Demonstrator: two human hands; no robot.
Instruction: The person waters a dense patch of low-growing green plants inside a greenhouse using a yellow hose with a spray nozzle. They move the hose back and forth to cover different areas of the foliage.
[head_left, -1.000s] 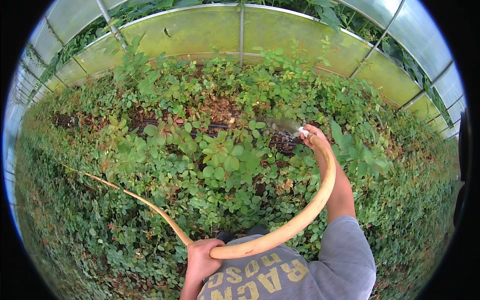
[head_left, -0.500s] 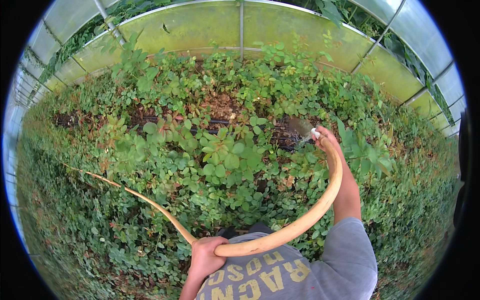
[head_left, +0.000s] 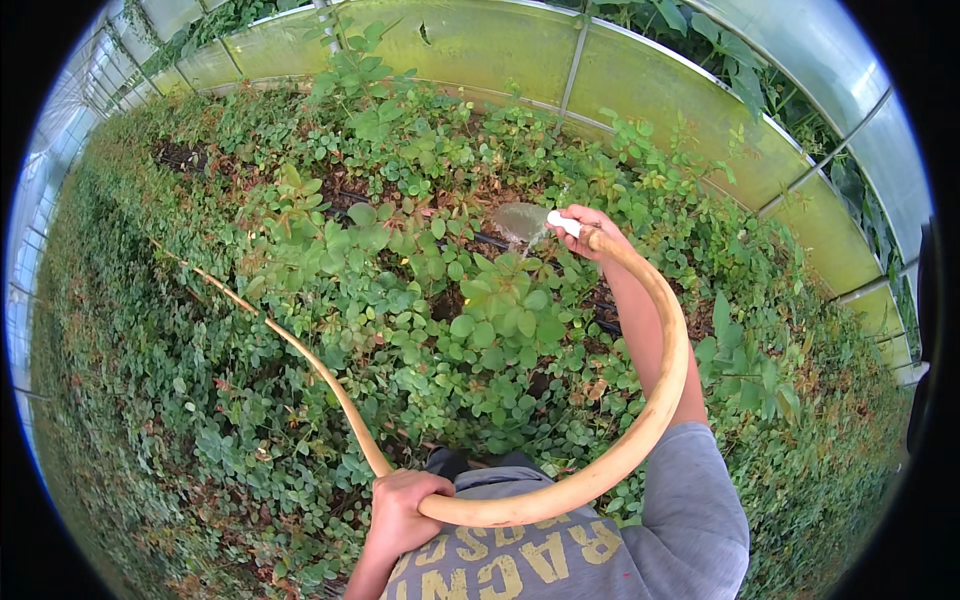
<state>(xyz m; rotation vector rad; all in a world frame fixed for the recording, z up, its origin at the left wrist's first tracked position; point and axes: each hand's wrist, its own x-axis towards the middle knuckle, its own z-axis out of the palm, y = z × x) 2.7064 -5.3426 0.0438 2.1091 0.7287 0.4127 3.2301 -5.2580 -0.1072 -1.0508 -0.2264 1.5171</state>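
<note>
A tan hose [head_left: 655, 420] curves in a wide loop before my body, and its long tail runs off to the left over the leaves. Close to my body, my left hand [head_left: 405, 505] is closed around the hose. Out ahead, my right hand [head_left: 590, 232] grips the hose end just behind its white nozzle [head_left: 563, 222]. From the nozzle a fan of water [head_left: 524, 220] sprays leftward and down over soil and low plants [head_left: 505, 300]. Some of my right fingers are hidden behind the nozzle.
Dense leafy plants surround me on all sides. A dark pipe [head_left: 490, 240] lies along the soil between them. Beyond the bed stands a low, green-stained wall panel [head_left: 490, 50] with metal posts [head_left: 575, 60]. More foliage [head_left: 745, 70] grows behind it.
My right hand has moved left and slightly farther away, carrying the nozzle and its spray. The view has turned and tilted. My left hand keeps its hold on the hose.
</note>
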